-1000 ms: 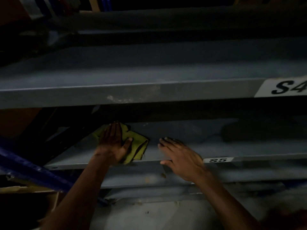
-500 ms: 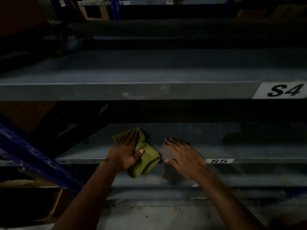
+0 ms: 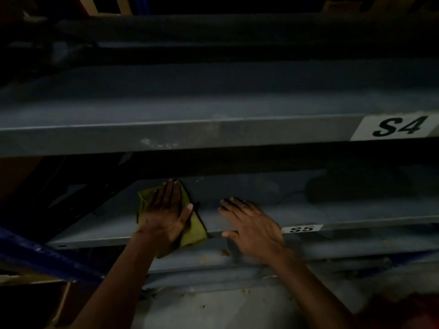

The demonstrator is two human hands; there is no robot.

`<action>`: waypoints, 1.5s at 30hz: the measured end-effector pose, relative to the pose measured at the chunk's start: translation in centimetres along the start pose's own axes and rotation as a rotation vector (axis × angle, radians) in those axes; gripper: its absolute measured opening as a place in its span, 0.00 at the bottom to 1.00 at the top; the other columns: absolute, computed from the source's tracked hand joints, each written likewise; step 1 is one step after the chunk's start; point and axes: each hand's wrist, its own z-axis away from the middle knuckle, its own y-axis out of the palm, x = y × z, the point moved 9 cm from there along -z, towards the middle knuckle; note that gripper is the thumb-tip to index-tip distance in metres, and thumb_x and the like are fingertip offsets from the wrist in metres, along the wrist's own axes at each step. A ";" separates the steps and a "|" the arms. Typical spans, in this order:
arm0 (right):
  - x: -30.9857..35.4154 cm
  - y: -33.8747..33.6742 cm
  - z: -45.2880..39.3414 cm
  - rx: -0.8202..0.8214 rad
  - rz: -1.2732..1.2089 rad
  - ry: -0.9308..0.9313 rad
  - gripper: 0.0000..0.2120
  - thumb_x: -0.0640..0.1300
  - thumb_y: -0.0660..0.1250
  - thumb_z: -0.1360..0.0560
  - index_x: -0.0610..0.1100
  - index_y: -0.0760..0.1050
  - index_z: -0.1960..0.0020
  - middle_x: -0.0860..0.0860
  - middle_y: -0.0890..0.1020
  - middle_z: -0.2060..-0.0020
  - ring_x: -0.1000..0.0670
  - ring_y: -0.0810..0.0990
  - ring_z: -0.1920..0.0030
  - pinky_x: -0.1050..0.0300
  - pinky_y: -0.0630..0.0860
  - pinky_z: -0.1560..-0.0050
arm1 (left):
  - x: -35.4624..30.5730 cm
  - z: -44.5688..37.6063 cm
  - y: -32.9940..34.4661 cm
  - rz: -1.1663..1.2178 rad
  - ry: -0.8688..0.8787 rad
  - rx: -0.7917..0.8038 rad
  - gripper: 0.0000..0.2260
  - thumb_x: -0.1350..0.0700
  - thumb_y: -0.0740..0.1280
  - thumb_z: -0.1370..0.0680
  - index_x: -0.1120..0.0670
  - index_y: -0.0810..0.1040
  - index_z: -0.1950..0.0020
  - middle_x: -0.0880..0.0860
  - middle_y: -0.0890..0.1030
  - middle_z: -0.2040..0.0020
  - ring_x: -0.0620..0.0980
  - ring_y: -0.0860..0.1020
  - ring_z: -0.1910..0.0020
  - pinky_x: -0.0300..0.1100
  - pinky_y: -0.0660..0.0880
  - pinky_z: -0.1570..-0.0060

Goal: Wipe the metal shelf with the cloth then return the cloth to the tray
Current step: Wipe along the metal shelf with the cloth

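Pressing flat with left hand (image 3: 164, 216), fingers straight, on green cloth (image 3: 193, 230) at metal shelf (image 3: 332, 216) front edge; right hand (image 3: 250, 225) spread flat alongside. Risks dragging overhanging cloth off the lip, or missing the dim back corner.

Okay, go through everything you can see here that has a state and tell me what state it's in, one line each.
Cloth: yellow-green, crumpled, flat on the S5 shelf, one corner hanging over the front edge.
Left hand: fingers straight, pressing the cloth down.
Right hand: open, fingers spread, resting on the shelf edge, apart from the cloth.
S5 shelf: grey metal, dim; a dark object at its back right, too dark to identify.
S4 shelf: scuffed front edge.
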 end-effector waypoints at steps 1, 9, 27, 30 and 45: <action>0.0 0.0 0.0 -0.004 -0.001 0.002 0.28 0.62 0.53 0.23 0.50 0.65 0.27 0.53 0.66 0.27 0.50 0.63 0.27 0.53 0.55 0.28 | -0.1 -0.2 -0.2 0.016 0.021 -0.027 0.44 0.31 0.29 0.29 0.59 0.44 0.22 0.56 0.47 0.21 0.52 0.45 0.23 0.42 0.37 0.28; 0.3 -0.5 -0.1 -0.001 0.000 0.005 0.27 0.62 0.53 0.24 0.51 0.66 0.29 0.53 0.68 0.28 0.50 0.65 0.28 0.50 0.61 0.29 | -3.4 -1.3 -0.1 0.028 0.143 -0.006 0.39 0.35 0.35 0.26 0.60 0.47 0.22 0.58 0.49 0.22 0.55 0.48 0.23 0.45 0.43 0.25; -5.7 -2.2 3.8 -0.011 0.000 0.062 0.27 0.64 0.55 0.26 0.54 0.68 0.31 0.56 0.72 0.31 0.54 0.69 0.30 0.52 0.67 0.32 | -0.8 -2.2 0.8 0.017 0.088 0.023 0.43 0.31 0.31 0.26 0.59 0.54 0.23 0.54 0.55 0.23 0.54 0.55 0.24 0.42 0.46 0.29; -5.6 -2.1 3.8 0.001 0.006 0.064 0.27 0.65 0.55 0.27 0.55 0.70 0.33 0.57 0.73 0.32 0.54 0.71 0.32 0.54 0.66 0.32 | -3.4 -3.2 1.4 0.014 0.102 0.010 0.39 0.33 0.35 0.23 0.58 0.56 0.23 0.55 0.58 0.23 0.55 0.57 0.25 0.46 0.49 0.29; -5.6 -1.1 3.9 -0.015 0.052 0.042 0.27 0.61 0.53 0.24 0.48 0.73 0.32 0.52 0.74 0.32 0.50 0.73 0.32 0.53 0.58 0.32 | -6.7 1.0 0.4 -0.007 0.219 -0.034 0.35 0.34 0.37 0.22 0.54 0.52 0.22 0.52 0.54 0.22 0.51 0.53 0.23 0.44 0.49 0.28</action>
